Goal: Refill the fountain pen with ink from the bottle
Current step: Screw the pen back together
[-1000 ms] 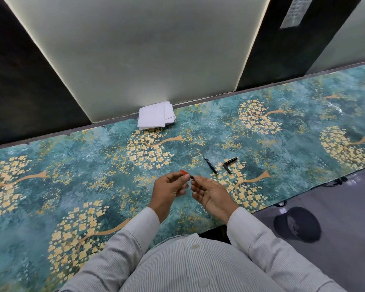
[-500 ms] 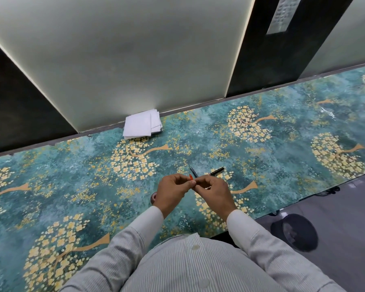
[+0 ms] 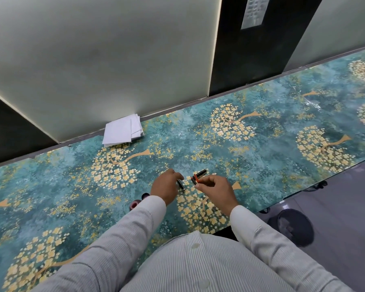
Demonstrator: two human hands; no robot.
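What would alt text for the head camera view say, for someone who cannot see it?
Seen from above, a person's left hand reaches for a black pen part on a teal, gold-flowered table, while the right hand pinches an orange-tipped pen piece. Folded white papers lie by the wall.
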